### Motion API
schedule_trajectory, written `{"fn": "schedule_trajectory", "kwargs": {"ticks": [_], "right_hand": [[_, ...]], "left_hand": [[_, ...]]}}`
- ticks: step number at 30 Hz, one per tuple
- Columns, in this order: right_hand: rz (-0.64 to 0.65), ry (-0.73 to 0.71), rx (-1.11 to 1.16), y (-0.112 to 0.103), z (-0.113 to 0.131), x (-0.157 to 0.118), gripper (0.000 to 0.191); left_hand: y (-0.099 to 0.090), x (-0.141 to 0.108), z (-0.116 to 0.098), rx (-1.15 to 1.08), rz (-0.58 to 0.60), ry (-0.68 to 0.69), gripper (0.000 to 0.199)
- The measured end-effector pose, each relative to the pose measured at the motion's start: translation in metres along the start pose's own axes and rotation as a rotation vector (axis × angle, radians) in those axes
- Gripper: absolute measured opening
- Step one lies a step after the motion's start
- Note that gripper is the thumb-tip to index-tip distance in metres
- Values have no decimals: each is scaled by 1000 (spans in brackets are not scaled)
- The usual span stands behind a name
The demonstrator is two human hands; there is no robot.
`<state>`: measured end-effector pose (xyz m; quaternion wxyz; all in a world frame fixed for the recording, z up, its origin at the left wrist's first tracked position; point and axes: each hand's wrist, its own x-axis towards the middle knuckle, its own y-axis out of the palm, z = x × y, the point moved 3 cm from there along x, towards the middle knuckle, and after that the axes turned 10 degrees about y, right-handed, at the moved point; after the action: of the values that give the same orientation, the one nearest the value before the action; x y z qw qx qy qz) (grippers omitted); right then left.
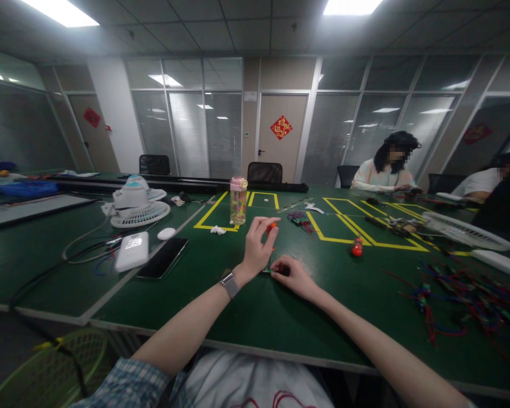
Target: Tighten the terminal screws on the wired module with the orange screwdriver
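Note:
My left hand [257,246] is raised over the table, its fingers curled around a small orange-handled tool [272,226] held upright. Most of the handle is hidden by the fingers; a thin dark shaft seems to run down from it. Below it lies a small green circuit board [267,271] on the table. The right hand [295,277] rests low beside the board, thumb and fingertips pinched on its right end. How far the tool's tip touches the board is too small to tell.
A pink-lidded bottle [238,201] stands beyond my hands. To the left are a phone [164,258], a white power bank [132,251] and a white fan [138,204]. Rightward lie a red object [357,247] and tangled wires [471,294]. Two people sit at the far right.

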<state>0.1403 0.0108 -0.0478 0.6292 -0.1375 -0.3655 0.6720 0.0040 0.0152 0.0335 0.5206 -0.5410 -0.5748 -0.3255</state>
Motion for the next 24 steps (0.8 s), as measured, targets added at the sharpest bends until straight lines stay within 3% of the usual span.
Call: {"fn": "schedule_trajectory", "kwargs": {"ticks": [24], "right_hand": [[10, 4, 25, 0, 0, 0, 9]], "left_hand": [[0, -1, 0, -26, 32, 2, 23]]}}
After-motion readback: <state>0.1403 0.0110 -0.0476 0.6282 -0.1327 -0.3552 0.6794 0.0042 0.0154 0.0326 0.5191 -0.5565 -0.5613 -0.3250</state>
